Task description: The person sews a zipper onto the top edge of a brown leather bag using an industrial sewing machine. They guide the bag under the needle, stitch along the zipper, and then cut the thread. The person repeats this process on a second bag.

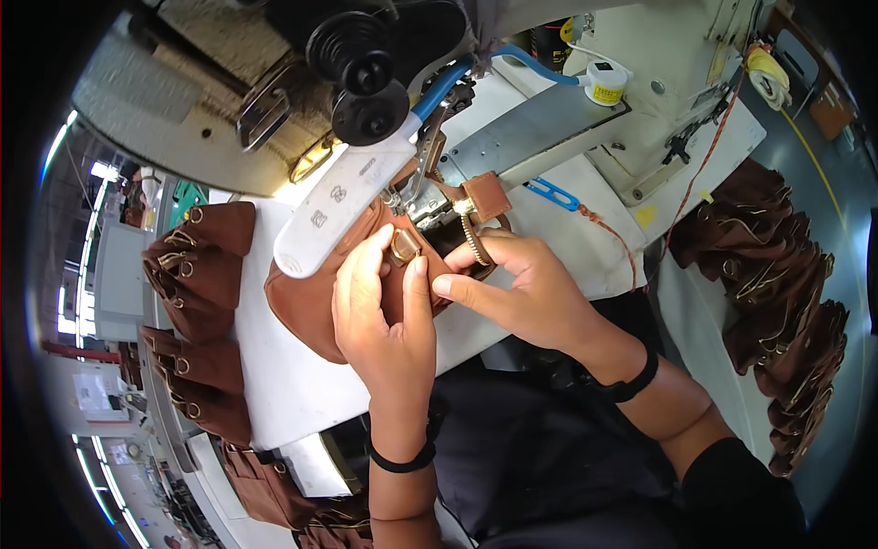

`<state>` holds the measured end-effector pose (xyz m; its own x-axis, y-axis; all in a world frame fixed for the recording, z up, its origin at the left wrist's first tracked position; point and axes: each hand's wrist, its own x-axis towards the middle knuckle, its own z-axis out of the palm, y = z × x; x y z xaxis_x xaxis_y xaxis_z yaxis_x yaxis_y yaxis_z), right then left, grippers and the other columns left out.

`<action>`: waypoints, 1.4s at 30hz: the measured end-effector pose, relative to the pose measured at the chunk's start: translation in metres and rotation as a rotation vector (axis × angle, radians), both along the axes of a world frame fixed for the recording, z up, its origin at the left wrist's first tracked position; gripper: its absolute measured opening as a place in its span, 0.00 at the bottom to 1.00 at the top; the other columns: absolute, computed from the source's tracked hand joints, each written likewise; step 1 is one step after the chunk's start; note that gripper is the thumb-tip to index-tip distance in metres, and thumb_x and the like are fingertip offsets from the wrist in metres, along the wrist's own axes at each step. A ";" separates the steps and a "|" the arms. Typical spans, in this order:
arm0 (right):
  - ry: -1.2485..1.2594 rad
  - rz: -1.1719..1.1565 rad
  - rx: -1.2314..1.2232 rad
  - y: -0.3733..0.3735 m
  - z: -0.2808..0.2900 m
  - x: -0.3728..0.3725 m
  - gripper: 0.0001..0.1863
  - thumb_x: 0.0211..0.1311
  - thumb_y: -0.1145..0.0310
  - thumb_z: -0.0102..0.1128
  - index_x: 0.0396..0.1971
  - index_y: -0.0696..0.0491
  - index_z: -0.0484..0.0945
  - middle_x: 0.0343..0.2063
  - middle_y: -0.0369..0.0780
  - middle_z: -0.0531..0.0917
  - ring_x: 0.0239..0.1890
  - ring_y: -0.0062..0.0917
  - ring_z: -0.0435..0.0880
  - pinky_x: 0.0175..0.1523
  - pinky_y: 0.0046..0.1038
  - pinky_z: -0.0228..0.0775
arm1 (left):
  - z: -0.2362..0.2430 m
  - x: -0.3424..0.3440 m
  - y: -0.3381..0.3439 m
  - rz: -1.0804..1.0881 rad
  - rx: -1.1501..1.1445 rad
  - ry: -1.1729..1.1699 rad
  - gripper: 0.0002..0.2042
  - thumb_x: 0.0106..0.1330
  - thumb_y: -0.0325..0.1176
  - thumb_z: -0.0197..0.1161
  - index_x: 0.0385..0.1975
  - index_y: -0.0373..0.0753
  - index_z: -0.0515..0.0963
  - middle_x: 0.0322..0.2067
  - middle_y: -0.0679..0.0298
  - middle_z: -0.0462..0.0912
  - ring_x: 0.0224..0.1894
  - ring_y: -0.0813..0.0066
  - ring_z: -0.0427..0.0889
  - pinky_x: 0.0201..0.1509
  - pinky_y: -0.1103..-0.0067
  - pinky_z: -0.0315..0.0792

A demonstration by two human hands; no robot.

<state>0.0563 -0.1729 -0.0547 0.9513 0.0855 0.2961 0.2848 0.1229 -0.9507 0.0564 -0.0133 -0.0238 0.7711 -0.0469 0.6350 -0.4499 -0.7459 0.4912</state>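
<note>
A brown bag (pixel 306 309) lies on the white table under the sewing machine's needle area (pixel 416 197). Thumb and fingers of my left hand (pixel 380 320) close around a small brown tab with a metal ring (pixel 405 245) on the bag's side. My right hand (pixel 530 288) pinches the bag's open edge, its thumb outside and its fingers partly hidden inside the opening. A zipper (pixel 473 240) with metal teeth curves up beside those fingers. At its end a square brown leather piece (pixel 487 195) stands near the machine's metal parts.
A white lamp (pixel 338 206) on a blue gooseneck hangs close above my left hand. Brown bags pile up at left (pixel 206 265) and right (pixel 764 265). A blue plastic tool (pixel 551 193) on an orange cord lies right of the machine bed.
</note>
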 end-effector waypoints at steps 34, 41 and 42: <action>0.405 0.323 0.472 0.001 0.006 0.008 0.16 0.70 0.71 0.65 0.54 0.60 0.84 0.46 0.37 0.86 0.51 0.18 0.81 0.61 0.26 0.69 | 0.017 -0.004 -0.001 -0.130 -0.622 0.312 0.08 0.67 0.18 0.70 0.42 0.30 0.79 0.51 0.53 0.84 0.54 0.71 0.84 0.60 0.77 0.81; 0.431 0.337 0.541 0.002 0.007 0.010 0.17 0.69 0.71 0.64 0.54 0.62 0.83 0.47 0.37 0.86 0.51 0.19 0.81 0.61 0.27 0.69 | 0.015 -0.002 0.000 -0.160 -0.679 0.322 0.08 0.67 0.17 0.69 0.42 0.29 0.78 0.52 0.51 0.83 0.55 0.69 0.84 0.61 0.75 0.82; 0.434 0.336 0.557 0.002 0.009 0.010 0.16 0.70 0.72 0.64 0.54 0.62 0.83 0.46 0.37 0.86 0.50 0.19 0.81 0.61 0.26 0.70 | 0.014 0.000 -0.001 -0.166 -0.698 0.335 0.08 0.67 0.17 0.69 0.42 0.29 0.78 0.53 0.51 0.83 0.55 0.69 0.84 0.60 0.75 0.82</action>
